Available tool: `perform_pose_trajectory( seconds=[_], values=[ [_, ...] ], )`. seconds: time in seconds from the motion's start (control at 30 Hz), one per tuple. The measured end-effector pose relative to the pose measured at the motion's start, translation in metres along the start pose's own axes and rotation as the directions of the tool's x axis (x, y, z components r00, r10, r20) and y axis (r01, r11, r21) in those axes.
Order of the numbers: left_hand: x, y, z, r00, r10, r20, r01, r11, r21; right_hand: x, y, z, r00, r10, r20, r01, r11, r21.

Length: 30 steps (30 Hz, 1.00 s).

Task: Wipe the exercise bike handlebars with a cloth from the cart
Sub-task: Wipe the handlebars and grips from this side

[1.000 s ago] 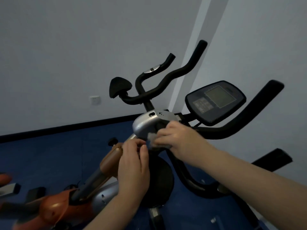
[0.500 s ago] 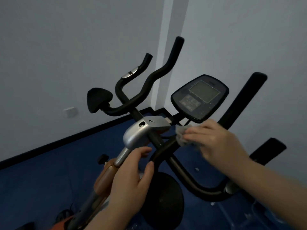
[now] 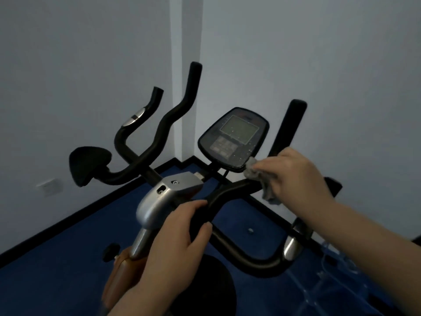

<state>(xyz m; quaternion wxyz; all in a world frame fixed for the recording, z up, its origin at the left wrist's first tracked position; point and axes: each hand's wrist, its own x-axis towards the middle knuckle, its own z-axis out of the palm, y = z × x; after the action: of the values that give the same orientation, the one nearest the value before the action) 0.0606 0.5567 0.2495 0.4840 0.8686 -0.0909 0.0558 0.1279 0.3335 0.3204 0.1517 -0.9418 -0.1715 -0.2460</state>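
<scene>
At the centre of the view stands a black and silver bike [image 3: 164, 201] in the corner of a room with pale walls [image 3: 68, 65] and a blue floor [image 3: 57, 258], and we look down on it from above.

Our left hand [image 3: 175, 245] is curled around the near bend of the black handlebars [image 3: 218, 197], fingers over the top and thumb below, gripping the bar just right of the silver stem cover [image 3: 159, 199].

Our right hand [image 3: 293, 176] is closed on a small grey cloth [image 3: 262, 179]. The fingers are bent and bunch the cloth against the right arm of the handlebars, near where the bar rises toward its upright grip. One crumpled end of the cloth pokes out past the fingertips and sits just beside the lower right edge of the console [image 3: 234, 137]; we cannot tell whether it touches it. Another end hangs below the bar.

The console's grey screen faces us, tilted, with a block of buttons below it.

Farther left, the other arm of the handlebars curves up and away, and a black pad [image 3: 88, 165] sits at its near end. A white wall socket [image 3: 49, 187] shows low on the left wall.
</scene>
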Motion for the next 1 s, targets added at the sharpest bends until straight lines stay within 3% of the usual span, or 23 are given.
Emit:
perform_pose_trajectory(
  seconds=[0.13,0.3,0.37,0.43,0.53,0.6,0.77,0.93,1.0],
  values=[
    [0.026,0.015,0.003,0.998,0.047,0.047,-0.045,0.998,-0.042,-0.019,-0.032,0.024,0.993,-0.112,0.024,0.111,0.992,0.06],
    [0.057,0.028,0.017,0.993,0.106,0.06,-0.105,0.994,-0.011,-0.017,0.009,-0.004,0.994,-0.11,0.005,0.11,0.982,-0.152],
    [0.068,0.037,0.03,0.988,0.138,0.063,-0.137,0.99,-0.016,-0.014,0.016,-0.015,0.996,-0.05,0.075,0.068,0.961,-0.268],
    [0.073,0.044,0.043,0.983,0.171,0.06,-0.169,0.985,-0.03,-0.008,0.025,-0.031,0.998,0.052,0.04,-0.036,0.945,-0.324],
    [0.072,0.045,0.056,0.973,0.225,0.045,-0.224,0.974,-0.011,0.012,0.042,-0.066,0.959,0.092,-0.267,-0.125,0.986,-0.109],
    [0.071,0.043,0.058,0.97,0.239,0.051,-0.24,0.971,-0.001,0.036,0.044,-0.08,0.906,0.153,-0.395,-0.157,0.987,0.021],
    [0.072,0.04,0.057,0.968,0.243,0.053,-0.243,0.97,-0.006,0.065,0.027,-0.054,0.911,0.308,-0.274,-0.252,0.942,0.222],
    [0.069,0.04,0.057,0.966,0.252,0.062,-0.253,0.968,0.0,0.047,0.047,-0.067,0.849,0.467,-0.245,-0.425,0.881,0.205],
    [0.069,0.039,0.056,0.964,0.259,0.06,-0.259,0.966,-0.004,0.046,0.048,-0.068,0.808,0.523,-0.273,-0.435,0.84,0.323]
  ],
)
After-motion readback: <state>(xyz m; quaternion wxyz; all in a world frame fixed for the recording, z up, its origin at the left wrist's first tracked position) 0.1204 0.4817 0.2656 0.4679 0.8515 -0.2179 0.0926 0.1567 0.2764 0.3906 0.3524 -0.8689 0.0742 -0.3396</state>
